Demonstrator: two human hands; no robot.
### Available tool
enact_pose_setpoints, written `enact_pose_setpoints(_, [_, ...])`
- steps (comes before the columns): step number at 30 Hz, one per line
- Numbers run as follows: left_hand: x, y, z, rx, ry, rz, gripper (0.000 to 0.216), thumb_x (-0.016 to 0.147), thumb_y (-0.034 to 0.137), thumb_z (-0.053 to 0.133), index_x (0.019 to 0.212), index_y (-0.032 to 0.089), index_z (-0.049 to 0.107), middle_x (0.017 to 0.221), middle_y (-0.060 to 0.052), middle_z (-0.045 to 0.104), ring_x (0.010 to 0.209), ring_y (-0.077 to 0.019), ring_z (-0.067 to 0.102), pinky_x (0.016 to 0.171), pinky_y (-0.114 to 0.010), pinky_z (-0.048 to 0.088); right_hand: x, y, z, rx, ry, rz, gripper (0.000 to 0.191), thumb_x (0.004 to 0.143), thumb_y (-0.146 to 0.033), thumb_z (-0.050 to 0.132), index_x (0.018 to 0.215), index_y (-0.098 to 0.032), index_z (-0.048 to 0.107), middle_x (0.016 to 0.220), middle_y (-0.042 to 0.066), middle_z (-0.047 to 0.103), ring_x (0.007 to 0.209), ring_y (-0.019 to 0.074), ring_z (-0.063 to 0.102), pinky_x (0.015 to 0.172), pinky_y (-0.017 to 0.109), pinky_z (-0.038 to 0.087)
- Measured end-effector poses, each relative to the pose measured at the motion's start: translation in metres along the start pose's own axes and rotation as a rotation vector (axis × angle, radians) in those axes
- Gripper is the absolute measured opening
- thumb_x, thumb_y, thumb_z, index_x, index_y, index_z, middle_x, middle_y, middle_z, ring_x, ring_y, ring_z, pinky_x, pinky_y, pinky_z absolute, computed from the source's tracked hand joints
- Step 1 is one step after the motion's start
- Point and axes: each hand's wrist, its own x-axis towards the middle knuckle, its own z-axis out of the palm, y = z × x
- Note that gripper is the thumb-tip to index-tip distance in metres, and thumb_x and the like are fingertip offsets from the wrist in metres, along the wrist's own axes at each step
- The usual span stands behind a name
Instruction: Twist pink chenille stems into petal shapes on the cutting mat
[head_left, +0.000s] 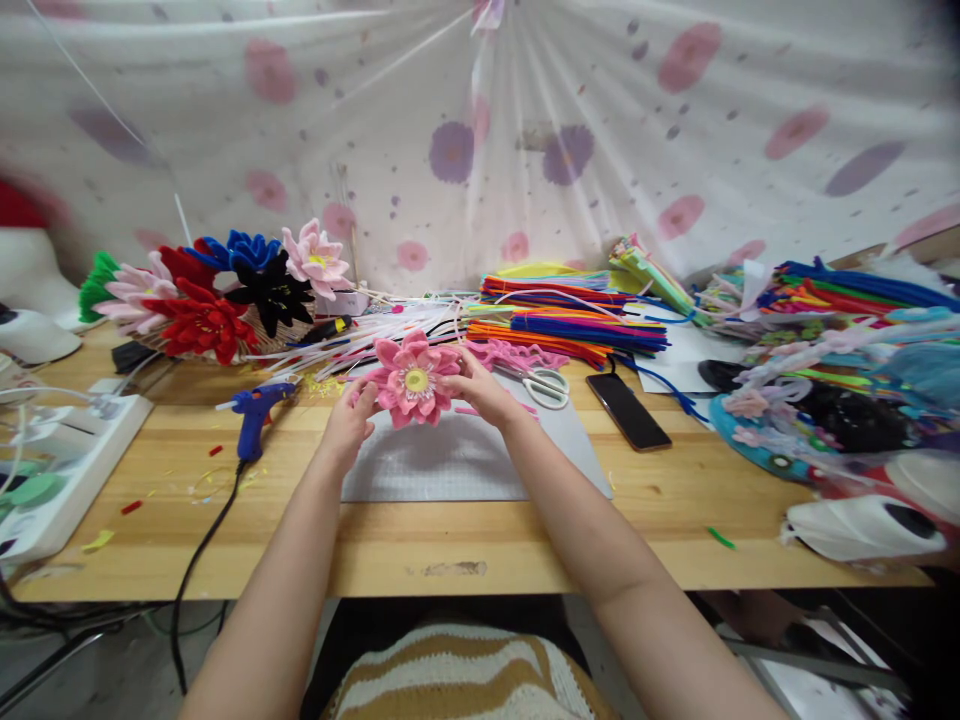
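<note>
A pink pipe-cleaner flower (pixel 403 405) with a yellow centre is held up over a grey mat (pixel 450 465), facing me. My left hand (pixel 351 418) grips its left edge, fingers closed on the petals. On the other side, my right hand (pixel 484 388) pinches the right petals, with some fingertips behind the bloom. Right behind my right hand lies a bundle of pink wavy pipe cleaners (pixel 517 354). Scissors with pale handles (pixel 547 388) rest on the mat's far right part, near a loose pink strip (pixel 472 411).
A blue glue gun (pixel 257 415) stands left of the mat, its cord dropping over the table edge. Finished flowers (pixel 210 320) crowd the back left. Pipe-cleaner bundles (pixel 555 322) lie behind the mat. A phone (pixel 628 410), thread spool (pixel 862 528) and power strip (pixel 82 470) flank the workspace.
</note>
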Motion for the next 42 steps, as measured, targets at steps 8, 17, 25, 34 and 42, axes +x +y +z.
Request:
enact_pose_setpoints(8, [-0.001, -0.008, 0.008, -0.033, -0.056, 0.094, 0.058, 0.058, 0.049, 0.07, 0.106, 0.021, 0.054, 0.071, 0.001, 0.056, 0.038, -0.0006, 0.029, 0.032, -0.016, 0.01, -0.002, 0.005, 0.002, 0.046, 0.04, 0.052, 0.036, 0.066, -0.03, 0.064, 0.099, -0.024, 0.051, 0.098, -0.001, 0.055, 0.076, 0.0092, 0.055, 0.056, 0.018, 0.046])
enact_pose_setpoints(17, [-0.004, 0.002, 0.016, -0.051, 0.034, 0.059, 0.05, 0.058, 0.041, 0.073, 0.097, 0.02, 0.05, 0.065, 0.006, 0.049, 0.038, -0.0003, 0.031, 0.032, -0.014, 0.013, -0.006, -0.003, -0.001, 0.163, 0.025, 0.081, 0.036, 0.068, -0.035, 0.062, 0.099, -0.022, 0.053, 0.089, -0.001, 0.059, 0.069, 0.0087, 0.054, 0.056, 0.019, 0.046])
enact_pose_setpoints(25, [-0.004, 0.003, 0.013, -0.096, 0.0, 0.057, 0.044, 0.06, 0.042, 0.071, 0.093, 0.02, 0.053, 0.059, 0.008, 0.046, 0.035, 0.0006, 0.028, 0.032, -0.014, 0.012, -0.001, 0.002, -0.008, 0.174, 0.069, 0.109, 0.036, 0.073, -0.047, 0.056, 0.099, -0.023, 0.057, 0.094, 0.0, 0.062, 0.077, 0.0095, 0.056, 0.062, 0.019, 0.046])
enact_pose_setpoints(34, [-0.003, 0.005, 0.015, -0.198, 0.066, 0.043, 0.028, 0.067, 0.04, 0.065, 0.071, 0.019, 0.046, 0.042, 0.01, 0.035, 0.028, -0.0013, 0.021, 0.03, -0.016, 0.009, 0.008, -0.012, 0.008, 0.088, 0.012, -0.009, 0.035, 0.072, -0.049, 0.057, 0.093, -0.021, 0.06, 0.094, 0.002, 0.064, 0.084, 0.0136, 0.058, 0.069, 0.024, 0.047])
enact_pose_setpoints(42, [-0.004, 0.012, 0.01, -0.288, -0.001, -0.016, 0.016, 0.072, 0.03, 0.056, 0.065, 0.017, 0.048, 0.042, 0.008, 0.035, 0.03, -0.0017, 0.021, 0.028, -0.015, 0.008, 0.013, -0.002, -0.007, -0.264, 0.085, -0.13, 0.029, 0.072, -0.037, 0.059, 0.096, -0.021, 0.061, 0.105, 0.004, 0.062, 0.1, 0.0174, 0.055, 0.088, 0.034, 0.042])
